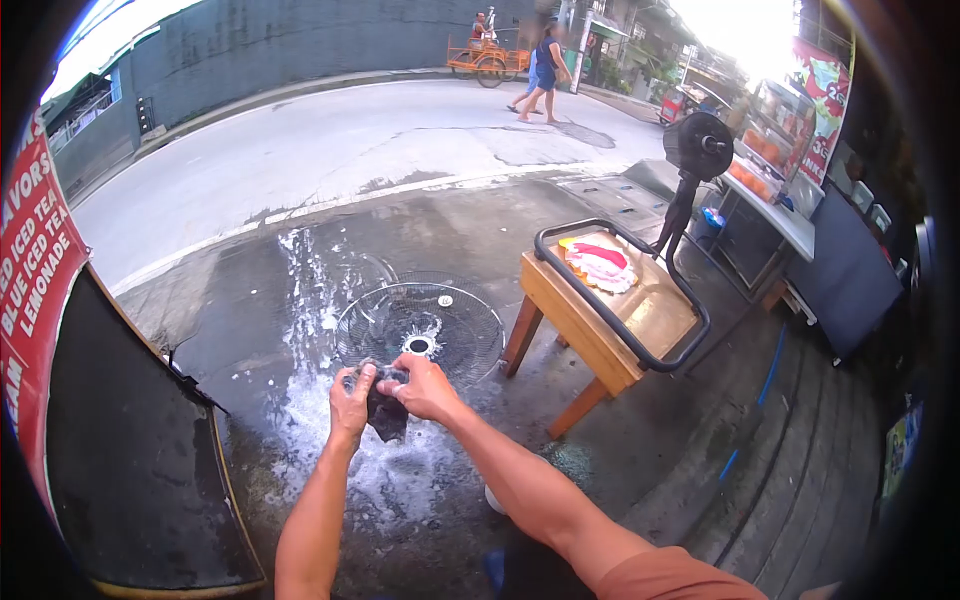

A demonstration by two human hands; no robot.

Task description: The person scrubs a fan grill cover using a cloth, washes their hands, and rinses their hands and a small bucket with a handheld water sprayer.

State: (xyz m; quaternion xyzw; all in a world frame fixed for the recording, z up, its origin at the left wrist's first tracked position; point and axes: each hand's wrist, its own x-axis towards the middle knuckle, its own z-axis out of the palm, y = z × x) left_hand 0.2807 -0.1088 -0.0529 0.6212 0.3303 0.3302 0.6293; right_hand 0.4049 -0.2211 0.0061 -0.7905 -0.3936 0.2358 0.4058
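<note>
Both hands are together, low over wet, sudsy concrete. My left hand (350, 402) is closed on one side of a dark wet cloth (387, 418), its thumb pointing up. My right hand (422, 386) grips the other side, fingers pinched, and the cloth's lower end hangs down between my wrists. Foam clings to the fingers and the cloth. Just beyond them, a round wire fan grille (478, 300) lies flat on the ground with suds around its center ring. White foam (330, 440) spreads underneath and to the left.
A wooden stool (590, 330) at right bears a black tubular frame (640, 352) and a colorful cloth (600, 264). Behind it stands a fan motor (698, 145) on a pole. A signboard (120, 420) borders the left. Two people (547, 70) walk along the road.
</note>
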